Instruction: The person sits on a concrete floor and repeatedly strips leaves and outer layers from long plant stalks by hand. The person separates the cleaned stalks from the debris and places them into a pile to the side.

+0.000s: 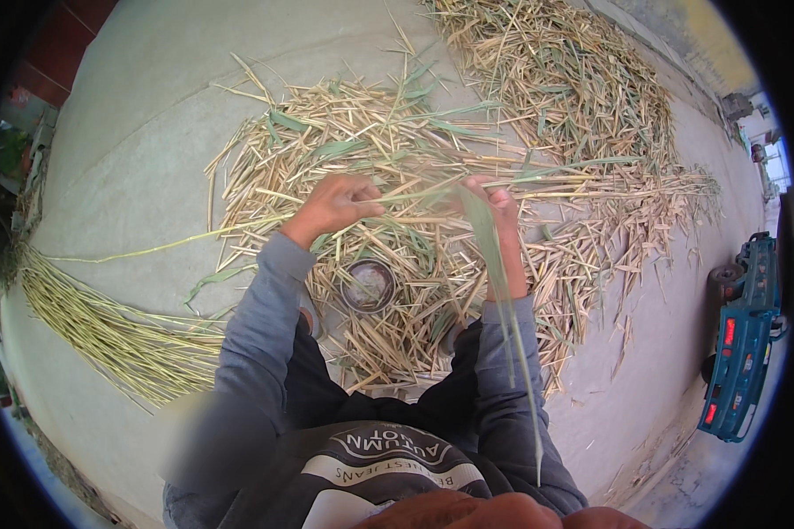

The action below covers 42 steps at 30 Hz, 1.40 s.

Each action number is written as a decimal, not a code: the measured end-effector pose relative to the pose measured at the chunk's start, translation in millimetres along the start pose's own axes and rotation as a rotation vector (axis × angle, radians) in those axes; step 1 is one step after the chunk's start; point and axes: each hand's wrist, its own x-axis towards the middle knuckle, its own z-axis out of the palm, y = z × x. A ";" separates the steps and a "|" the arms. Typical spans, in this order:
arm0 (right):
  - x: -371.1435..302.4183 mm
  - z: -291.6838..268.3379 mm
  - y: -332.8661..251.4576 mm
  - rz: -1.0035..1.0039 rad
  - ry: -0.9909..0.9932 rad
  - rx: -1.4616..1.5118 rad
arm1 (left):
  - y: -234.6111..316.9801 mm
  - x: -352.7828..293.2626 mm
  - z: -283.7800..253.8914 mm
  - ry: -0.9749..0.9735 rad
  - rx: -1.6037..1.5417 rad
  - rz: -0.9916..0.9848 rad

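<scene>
My left hand point(337, 208) is closed around a long, thin green-yellow stalk point(176, 242), held level over a heap of cut husks and straw. The stalk's thin end reaches out to the left. At the stalk's other part, my right hand point(496, 201) is closed on a long green leaf point(494, 256), which hangs down past my right forearm. The stretch between the hands is partly smeared by motion. Below them, a small round metal bowl point(368, 286) stands among the husk pieces point(397, 344).
To the left lies a fanned bundle of bare green stalks point(119, 331). A larger pile of dry leaves and husks point(573, 79) spreads at the far right. Uncut stalks point(644, 185) lie right of my hands. A blue-green truck point(743, 353) stands on the concrete at far right.
</scene>
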 end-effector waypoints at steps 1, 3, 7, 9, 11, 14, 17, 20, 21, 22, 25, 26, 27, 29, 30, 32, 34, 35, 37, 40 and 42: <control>-0.5 3.9 2.7 -0.026 -0.012 -0.018 | 4.9 1.8 11.5 0.043 -0.010 0.044; -2.6 12.0 7.3 -0.026 0.011 -0.012 | 11.4 4.3 32.7 0.156 0.060 0.140; -5.7 16.7 7.2 -0.072 0.004 0.069 | 11.8 7.5 53.2 0.291 0.086 0.214; -5.8 14.7 7.2 -0.095 -0.029 0.111 | 13.8 9.2 54.3 0.318 -0.016 0.223; -5.4 12.5 11.0 -0.116 -0.031 0.133 | 17.1 12.5 47.8 0.346 -0.445 0.039; -3.8 4.9 18.3 -0.096 -0.015 0.101 | 12.4 16.4 14.9 0.481 -0.644 -0.104; -0.4 -3.0 24.4 -0.028 0.053 0.077 | -11.7 10.8 -24.5 0.604 -0.590 -0.213; 1.3 -4.3 26.5 0.069 0.065 -0.016 | -42.0 6.7 -39.1 0.633 -0.418 -0.088; 1.1 -2.3 27.1 0.049 0.048 -0.008 | -48.8 4.0 -38.8 0.638 0.058 -0.092; 0.5 0.5 27.2 0.041 0.050 -0.013 | -52.8 1.6 -38.2 0.602 0.518 -0.061; -4.1 14.7 27.8 -0.006 0.025 0.019 | -45.4 1.1 -23.8 0.462 0.889 -0.030; -5.4 20.1 27.2 -0.029 0.015 0.037 | -37.6 3.9 -16.8 0.417 0.712 0.037; -6.3 25.2 26.4 -0.025 -0.006 0.044 | -28.9 7.6 -8.9 0.394 0.538 0.128; -8.8 34.4 24.6 -0.020 -0.061 0.059 | -10.3 13.1 13.6 0.120 0.082 0.275; -10.3 37.6 23.4 -0.020 -0.091 0.065 | -4.5 15.8 18.6 0.093 0.114 0.217; -12.5 38.9 18.6 -0.026 -0.032 0.038 | 1.7 19.9 24.6 0.051 0.155 0.179; -12.7 34.3 12.7 -0.056 0.068 0.026 | -0.5 20.7 21.3 0.053 0.056 0.116; -12.4 29.1 8.9 -0.072 0.144 0.021 | -3.4 19.5 17.5 0.052 0.005 0.077; -11.5 17.8 3.3 -0.097 0.242 -0.005 | -9.4 17.4 7.4 0.027 0.095 0.043; -10.2 6.2 1.0 -0.137 0.253 -0.051 | -11.4 15.9 0.7 -0.012 0.182 -0.003; -11.3 6.4 3.6 -0.144 0.214 -0.068 | -7.3 18.3 6.0 -0.061 0.071 0.045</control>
